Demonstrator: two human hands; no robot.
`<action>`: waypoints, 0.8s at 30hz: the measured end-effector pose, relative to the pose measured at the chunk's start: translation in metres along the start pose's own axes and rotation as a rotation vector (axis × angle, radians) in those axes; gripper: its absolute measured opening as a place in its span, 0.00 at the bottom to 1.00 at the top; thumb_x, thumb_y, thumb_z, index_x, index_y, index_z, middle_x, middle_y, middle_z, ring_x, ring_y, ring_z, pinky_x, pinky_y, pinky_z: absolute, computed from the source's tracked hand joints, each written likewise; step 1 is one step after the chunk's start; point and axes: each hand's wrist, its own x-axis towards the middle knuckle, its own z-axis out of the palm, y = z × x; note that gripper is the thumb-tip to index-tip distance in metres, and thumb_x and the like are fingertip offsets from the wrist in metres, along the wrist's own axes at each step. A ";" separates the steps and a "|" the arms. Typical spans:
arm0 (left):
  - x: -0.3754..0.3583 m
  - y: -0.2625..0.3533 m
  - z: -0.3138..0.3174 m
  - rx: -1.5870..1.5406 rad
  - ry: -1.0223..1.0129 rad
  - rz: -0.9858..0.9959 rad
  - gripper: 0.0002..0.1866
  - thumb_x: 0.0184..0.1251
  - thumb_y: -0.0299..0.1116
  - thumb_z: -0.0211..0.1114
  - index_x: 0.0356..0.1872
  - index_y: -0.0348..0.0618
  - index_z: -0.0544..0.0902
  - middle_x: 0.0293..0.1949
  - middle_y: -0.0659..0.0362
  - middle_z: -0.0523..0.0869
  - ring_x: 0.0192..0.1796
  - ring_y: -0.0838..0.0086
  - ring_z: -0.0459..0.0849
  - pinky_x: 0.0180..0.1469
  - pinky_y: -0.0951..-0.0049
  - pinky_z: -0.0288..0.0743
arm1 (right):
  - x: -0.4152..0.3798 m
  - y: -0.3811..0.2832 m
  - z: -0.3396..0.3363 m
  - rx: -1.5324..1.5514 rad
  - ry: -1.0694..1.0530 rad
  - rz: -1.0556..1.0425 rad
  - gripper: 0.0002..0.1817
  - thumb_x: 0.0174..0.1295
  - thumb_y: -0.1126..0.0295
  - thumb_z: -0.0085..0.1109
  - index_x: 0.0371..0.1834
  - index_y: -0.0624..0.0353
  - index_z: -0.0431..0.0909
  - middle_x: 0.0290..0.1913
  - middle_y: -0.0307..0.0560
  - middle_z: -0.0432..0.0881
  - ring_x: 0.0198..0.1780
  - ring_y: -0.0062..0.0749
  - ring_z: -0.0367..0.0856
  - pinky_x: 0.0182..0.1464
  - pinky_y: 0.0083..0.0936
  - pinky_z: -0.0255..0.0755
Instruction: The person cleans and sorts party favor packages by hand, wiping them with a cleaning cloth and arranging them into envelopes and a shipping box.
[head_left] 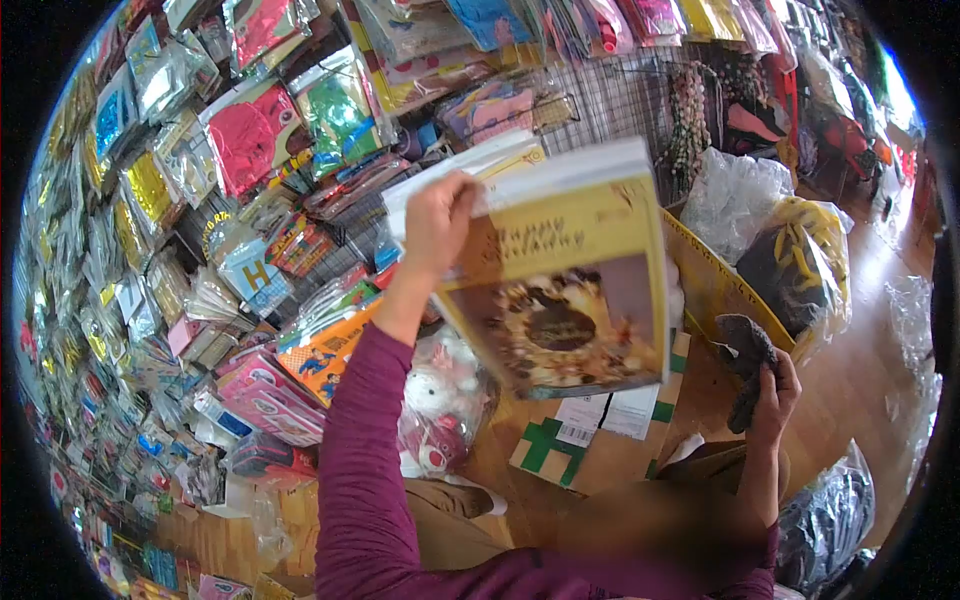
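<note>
My left hand (440,222) is closed on the top edge of a flat gold party-decoration packet (565,325), lifted above the floor. Its print reads "Happy Birthday" over a picture of a balloon wreath, slightly blurred. Behind it, a white packet with gold print (515,152) sticks out at the top, apparently in the same grip. Low on the right, my right hand (778,395) grips a crumpled grey cloth (745,365). Beneath the packets lies a cardboard box with green tape (550,455) and white labels, partly hidden.
Packaged party goods (250,140) hang on racks along the left and back. A bagged white plush toy (440,385) sits by my left forearm. To the right stand a yellow-edged carton (725,270) and a bag with yellow and dark contents (800,265). Clear plastic (910,330) lies on the wooden floor.
</note>
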 end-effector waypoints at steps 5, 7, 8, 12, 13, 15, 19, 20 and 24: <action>0.022 -0.051 0.025 0.265 -0.104 -0.113 0.05 0.56 0.31 0.59 0.30 0.41 0.79 0.22 0.51 0.80 0.26 0.58 0.79 0.30 0.67 0.69 | -0.002 -0.002 0.000 -0.008 -0.010 0.033 0.09 0.59 0.80 0.46 0.42 0.67 0.73 0.37 0.37 0.76 0.40 0.17 0.70 0.45 0.14 0.64; 0.014 -0.072 0.040 0.320 -0.155 -0.178 0.06 0.56 0.33 0.60 0.30 0.42 0.80 0.23 0.51 0.81 0.27 0.56 0.79 0.30 0.65 0.69 | -0.001 -0.001 -0.001 -0.028 -0.003 0.046 0.10 0.59 0.81 0.46 0.42 0.67 0.73 0.36 0.37 0.75 0.40 0.17 0.70 0.45 0.14 0.64; 0.010 -0.081 0.045 0.356 -0.158 -0.216 0.06 0.56 0.34 0.60 0.30 0.43 0.80 0.23 0.51 0.81 0.28 0.56 0.79 0.31 0.64 0.69 | -0.002 -0.003 -0.001 -0.033 -0.001 0.054 0.10 0.59 0.81 0.46 0.42 0.67 0.73 0.36 0.37 0.75 0.40 0.17 0.70 0.45 0.14 0.64; 0.000 -0.112 0.054 0.376 -0.135 -0.321 0.06 0.56 0.34 0.61 0.30 0.43 0.80 0.25 0.51 0.81 0.30 0.55 0.79 0.31 0.63 0.70 | -0.002 -0.005 0.005 -0.141 -0.045 0.027 0.10 0.58 0.81 0.45 0.41 0.67 0.73 0.36 0.37 0.76 0.40 0.18 0.70 0.46 0.15 0.64; 0.000 -0.117 0.054 0.375 -0.130 -0.347 0.06 0.56 0.34 0.61 0.30 0.43 0.80 0.25 0.50 0.81 0.30 0.55 0.79 0.31 0.63 0.70 | -0.001 -0.005 0.007 -0.153 -0.061 0.016 0.10 0.58 0.81 0.45 0.41 0.67 0.73 0.36 0.37 0.76 0.40 0.18 0.70 0.46 0.15 0.64; 0.000 -0.126 0.056 0.380 -0.129 -0.358 0.06 0.56 0.33 0.61 0.29 0.42 0.80 0.25 0.50 0.81 0.29 0.56 0.79 0.31 0.63 0.70 | 0.000 -0.005 0.011 -0.167 -0.076 0.026 0.10 0.58 0.81 0.45 0.41 0.67 0.73 0.36 0.37 0.76 0.40 0.18 0.70 0.46 0.15 0.64; 0.003 -0.124 0.058 0.370 -0.103 -0.318 0.07 0.56 0.33 0.60 0.29 0.41 0.80 0.24 0.49 0.81 0.29 0.55 0.79 0.31 0.64 0.70 | 0.000 -0.007 0.020 -0.177 -0.077 0.037 0.09 0.57 0.80 0.46 0.40 0.67 0.73 0.35 0.37 0.76 0.39 0.18 0.71 0.45 0.16 0.64; 0.005 -0.121 0.059 0.370 -0.101 -0.301 0.07 0.57 0.33 0.60 0.29 0.40 0.80 0.24 0.49 0.81 0.28 0.55 0.79 0.31 0.64 0.70 | 0.000 -0.009 0.021 -0.212 -0.084 0.029 0.09 0.57 0.80 0.46 0.40 0.67 0.74 0.35 0.37 0.76 0.39 0.18 0.71 0.45 0.16 0.65; 0.013 -0.119 0.064 0.383 -0.067 -0.359 0.07 0.57 0.33 0.59 0.30 0.41 0.80 0.25 0.49 0.81 0.31 0.54 0.80 0.32 0.63 0.70 | 0.000 -0.010 0.027 -0.188 -0.096 0.082 0.09 0.57 0.80 0.46 0.40 0.67 0.74 0.34 0.38 0.76 0.39 0.19 0.71 0.44 0.16 0.65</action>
